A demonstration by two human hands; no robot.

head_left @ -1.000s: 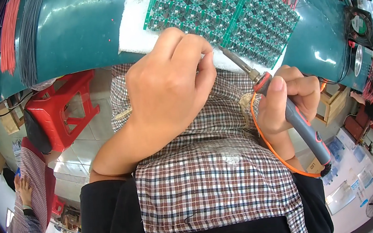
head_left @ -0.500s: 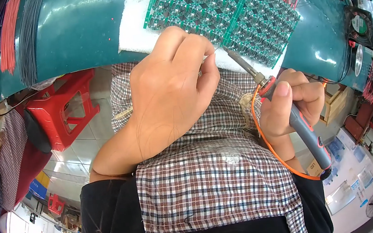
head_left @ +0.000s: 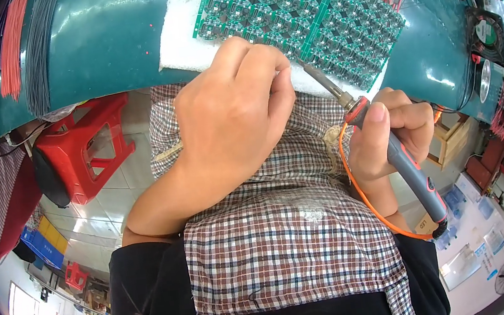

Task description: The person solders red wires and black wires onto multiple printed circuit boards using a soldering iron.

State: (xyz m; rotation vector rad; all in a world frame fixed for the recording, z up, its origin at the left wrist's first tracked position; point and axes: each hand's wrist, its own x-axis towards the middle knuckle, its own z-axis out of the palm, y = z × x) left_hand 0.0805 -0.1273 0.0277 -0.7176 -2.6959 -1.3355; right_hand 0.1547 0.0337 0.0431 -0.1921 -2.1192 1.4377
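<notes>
Right hand (head_left: 375, 145) gripping soldering iron (head_left: 418, 178), shifted nearer circuit boards (head_left: 270, 1)

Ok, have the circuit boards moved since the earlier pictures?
No: judged against the table, the circuit boards show no visible shift in any direction.

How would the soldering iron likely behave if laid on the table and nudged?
The soldering iron in the right hand might roll, given its rounded handle. It should stay stiff along its straight metal shaft. The orange cord curving from its rear looks flexible and could tug it.
</notes>
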